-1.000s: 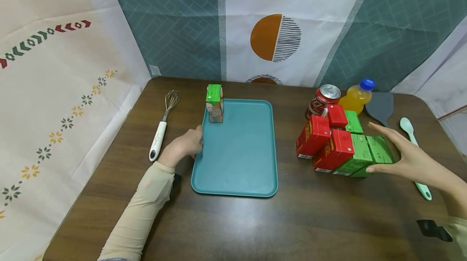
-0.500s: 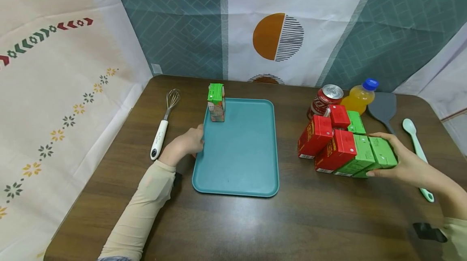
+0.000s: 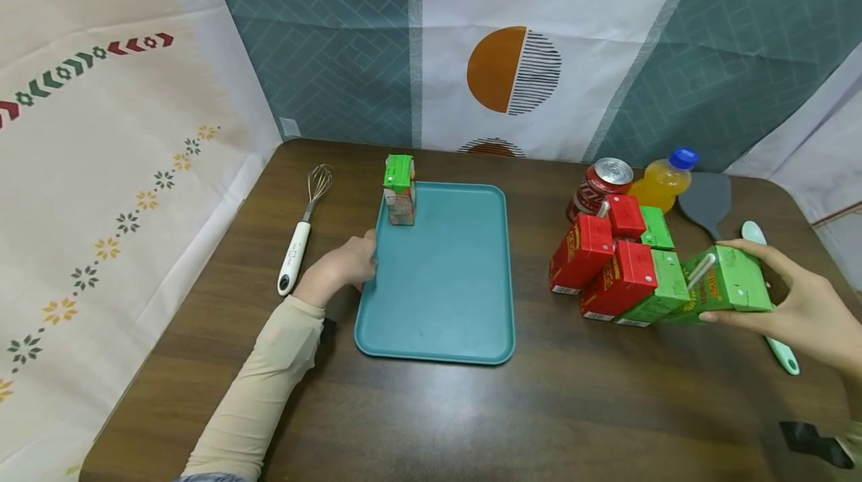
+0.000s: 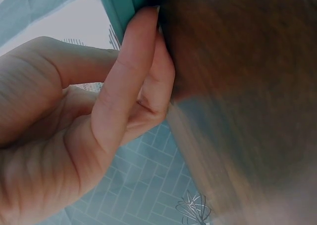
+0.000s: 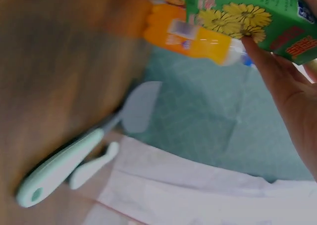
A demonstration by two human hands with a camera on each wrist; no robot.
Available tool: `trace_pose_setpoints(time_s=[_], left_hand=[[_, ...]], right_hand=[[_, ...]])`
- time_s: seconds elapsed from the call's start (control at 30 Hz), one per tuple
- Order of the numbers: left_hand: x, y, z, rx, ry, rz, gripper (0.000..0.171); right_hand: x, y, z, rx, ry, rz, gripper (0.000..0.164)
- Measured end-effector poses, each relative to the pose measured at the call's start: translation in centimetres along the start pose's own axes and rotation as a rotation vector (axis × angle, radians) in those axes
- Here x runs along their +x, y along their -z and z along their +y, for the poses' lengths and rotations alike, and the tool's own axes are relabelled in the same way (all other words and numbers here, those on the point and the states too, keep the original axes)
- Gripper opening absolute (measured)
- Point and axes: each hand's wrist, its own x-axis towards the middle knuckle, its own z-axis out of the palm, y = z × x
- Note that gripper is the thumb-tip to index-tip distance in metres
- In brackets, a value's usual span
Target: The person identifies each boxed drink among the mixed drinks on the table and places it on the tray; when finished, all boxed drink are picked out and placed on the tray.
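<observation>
My right hand (image 3: 798,302) grips a green drink carton (image 3: 730,280) between thumb and fingers. The carton is tilted, its white straw facing left; yellow flowers show on its side in the right wrist view. Beside it stand another green carton (image 3: 667,287), a smaller green one (image 3: 655,227) and several red cartons (image 3: 619,280). My left hand (image 3: 343,261) pinches the left rim of a teal tray (image 3: 438,280); in the left wrist view its fingertips meet the tray edge. One green-topped carton (image 3: 400,190) stands at the tray's far left corner.
A whisk (image 3: 301,235) lies left of the tray. Behind the cartons are a red soda can (image 3: 599,186) and an orange drink bottle (image 3: 660,181). A spatula (image 3: 707,201) and a pale green spoon (image 3: 781,355) lie at the right, the spoon partly hidden by my hand.
My right hand has closed round the front-right green carton, tilted it and drawn it right, away from the group. The left hand still holds the tray's rim.
</observation>
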Motion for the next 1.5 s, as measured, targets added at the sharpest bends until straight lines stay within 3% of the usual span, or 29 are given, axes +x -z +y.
trace_pose_setpoints(time_s=[0.37,0.6,0.73,0.97,1.03,1.23,1.5], left_hand=[[-0.1,0.0,-0.4,0.032,-0.002,0.009,0.061],[0.1,-0.2,-0.2,0.033,-0.01,0.007,0.062],[0.1,-0.2,-0.1,0.032,-0.009,0.003,0.063],[0.1,-0.1,0.0,0.033,-0.01,0.0,0.063],[0.2,-0.1,0.0,0.032,-0.016,-0.002,0.063],[0.0,-0.1,-0.2,0.04,-0.013,0.0,0.063],[0.2,-0.1,-0.1,0.065,-0.02,0.006,0.063]], right_hand=[[1.0,1.7,-3.4,0.082,0.251,0.179,0.107],[1.3,2.3,-6.6,0.133,0.317,0.262,0.102],[1.6,2.0,-8.8,0.199,0.308,0.27,0.099],[3.4,0.0,-12.2,0.658,0.393,0.308,0.089],[4.0,-0.7,-13.2,0.711,0.386,0.318,0.087],[5.7,-3.1,-16.7,0.736,0.312,0.319,0.086],[9.0,-6.1,-19.9,0.757,0.247,0.158,0.084]])
